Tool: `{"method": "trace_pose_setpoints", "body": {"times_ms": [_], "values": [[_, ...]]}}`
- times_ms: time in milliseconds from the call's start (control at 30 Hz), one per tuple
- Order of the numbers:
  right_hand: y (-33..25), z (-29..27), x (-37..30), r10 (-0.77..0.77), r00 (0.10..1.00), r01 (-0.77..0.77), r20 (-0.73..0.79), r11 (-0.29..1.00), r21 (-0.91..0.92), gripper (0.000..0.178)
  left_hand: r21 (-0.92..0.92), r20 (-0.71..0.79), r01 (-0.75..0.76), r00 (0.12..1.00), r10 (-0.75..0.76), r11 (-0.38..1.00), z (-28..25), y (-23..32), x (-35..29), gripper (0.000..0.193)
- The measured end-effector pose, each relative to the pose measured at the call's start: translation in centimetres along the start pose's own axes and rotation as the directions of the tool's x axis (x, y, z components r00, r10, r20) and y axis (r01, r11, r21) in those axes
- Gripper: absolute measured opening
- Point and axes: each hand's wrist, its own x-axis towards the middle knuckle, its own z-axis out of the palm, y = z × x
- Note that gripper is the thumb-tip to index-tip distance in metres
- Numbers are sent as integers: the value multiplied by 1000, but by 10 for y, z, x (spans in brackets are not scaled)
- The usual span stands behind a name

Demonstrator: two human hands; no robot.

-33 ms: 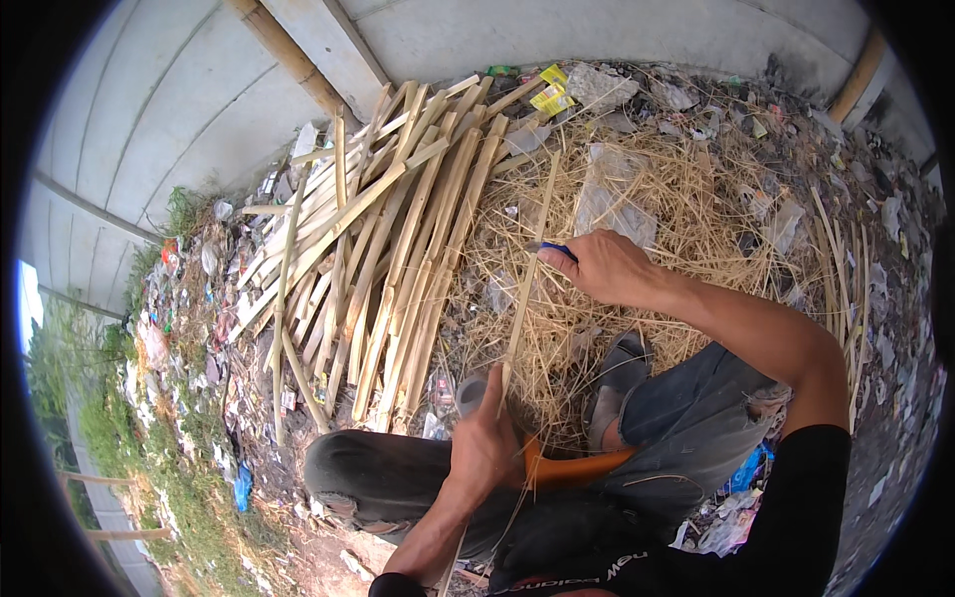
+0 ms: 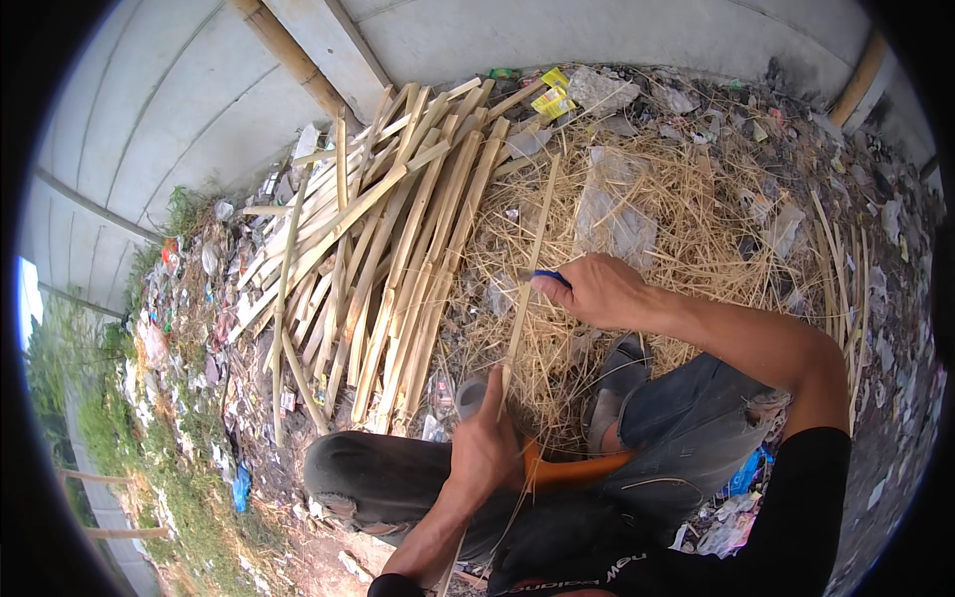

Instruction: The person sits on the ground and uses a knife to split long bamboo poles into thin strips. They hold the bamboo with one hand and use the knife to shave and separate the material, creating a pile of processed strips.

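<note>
My left hand (image 2: 484, 443) is closed around the lower part of a long, thin bamboo strip (image 2: 538, 231), its thumb lying along it. The strip slants away from me, its far tip over loose shavings. In my right hand (image 2: 603, 290) is a small knife (image 2: 549, 276) with a blue handle. Its short blade touches or crosses the strip midway up; the exact contact is too small to tell. Below my left hand, a thin length of the strip shows beside my forearm. An orange curved object (image 2: 577, 468), perhaps a seat, lies between my legs.
A big pile of split bamboo slats (image 2: 398, 249) lies to the left. Curly bamboo shavings (image 2: 696, 239) cover the ground ahead, with clear plastic sheeting (image 2: 614, 204) among them. Thin strips (image 2: 841, 269) lie far right. Litter surrounds everything, and a concrete wall (image 2: 597, 35) stands behind.
My right hand and the knife have moved a little toward me along the bamboo strip. My left hand stays in place.
</note>
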Motion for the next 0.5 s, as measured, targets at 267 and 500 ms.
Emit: {"method": "trace_pose_setpoints", "body": {"times_ms": [267,500], "values": [[17,-3,7,-27,992,31,-125,999,29,77,82,60,23,998,-28,996,3,-1,-3,61],[-10,37,-15,-211,974,212,-87,977,7,75,70,24,63,998,-65,996,-5,3,-3,59]]}}
